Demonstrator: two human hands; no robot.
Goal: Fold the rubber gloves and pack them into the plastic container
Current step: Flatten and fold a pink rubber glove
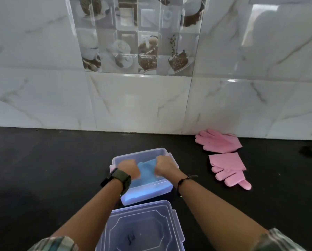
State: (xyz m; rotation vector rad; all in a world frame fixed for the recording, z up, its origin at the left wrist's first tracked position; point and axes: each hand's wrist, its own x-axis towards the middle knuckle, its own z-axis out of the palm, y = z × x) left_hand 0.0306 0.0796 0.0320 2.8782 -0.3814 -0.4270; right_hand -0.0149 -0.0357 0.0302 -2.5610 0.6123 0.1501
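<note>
Down inside the plastic container (115,161), our left hand (128,168) and right hand (165,166) are both curled shut on the folded blue gloves (147,167), one at each side, fingers hidden below the knuckles. We see the blue bundle filling the box's lower part. The container's lid (144,227) lies just in front of it, nearer us, on the black counter (43,169). Off to the right, two pink gloves (218,141) lie flat, well apart from the box, one near the marble-tiled wall (139,102).
</note>
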